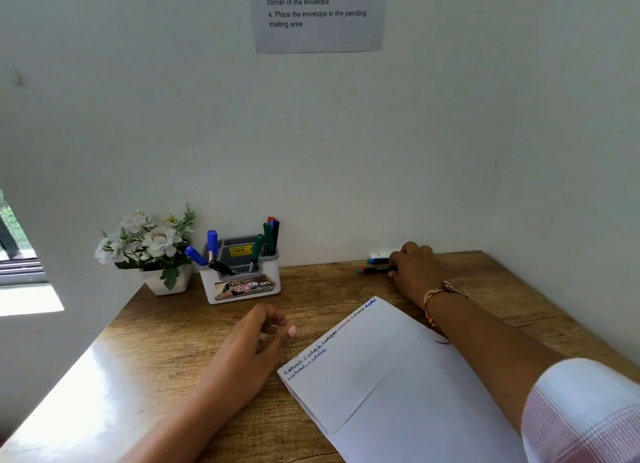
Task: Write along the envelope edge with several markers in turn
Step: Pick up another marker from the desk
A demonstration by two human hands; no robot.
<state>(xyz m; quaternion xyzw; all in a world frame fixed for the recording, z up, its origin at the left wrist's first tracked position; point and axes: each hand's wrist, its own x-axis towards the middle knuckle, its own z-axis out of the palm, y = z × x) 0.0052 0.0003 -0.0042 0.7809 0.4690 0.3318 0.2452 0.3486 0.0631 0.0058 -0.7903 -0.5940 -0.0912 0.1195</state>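
Right hand (414,268) fingers rest on loose markers (375,266) beyond the envelope (398,376); left hand (258,341) loosely curled, empty.

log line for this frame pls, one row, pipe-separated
phase: swapping marker | right hand: on loose markers by wall | left hand: empty, beside envelope | envelope edge: written | holder: more markers

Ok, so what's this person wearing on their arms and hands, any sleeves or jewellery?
The right arm has a white sleeve with faint pink checks, pushed up near the elbow, and a thin pink-and-gold thread bracelet at the wrist. The left arm is bare as far as the picture shows, and the left hand shows no ring or band that I can make out.
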